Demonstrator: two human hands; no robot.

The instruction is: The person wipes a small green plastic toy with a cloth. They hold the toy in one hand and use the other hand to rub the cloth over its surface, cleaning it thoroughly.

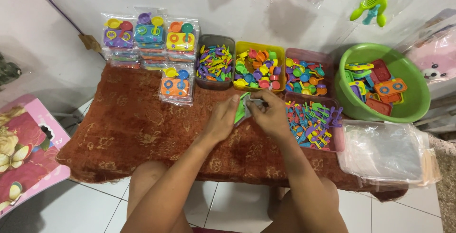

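Holding green toy piece [241, 109] upright above red cloth [128, 128], left hand [223, 116] pinching its edge, right hand [270, 112] gripping clear wrapper at top, likely steadying for bagging. Lying behind: bagged toy sets [151, 38] stacked by wall. Sitting right: green bowl [413, 90], stack of clear bags [384, 152].

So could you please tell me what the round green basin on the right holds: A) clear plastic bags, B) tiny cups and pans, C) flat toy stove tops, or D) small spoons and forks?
C: the green basin holds flat toy stove tops in red, orange and green, each with ring-shaped burners.
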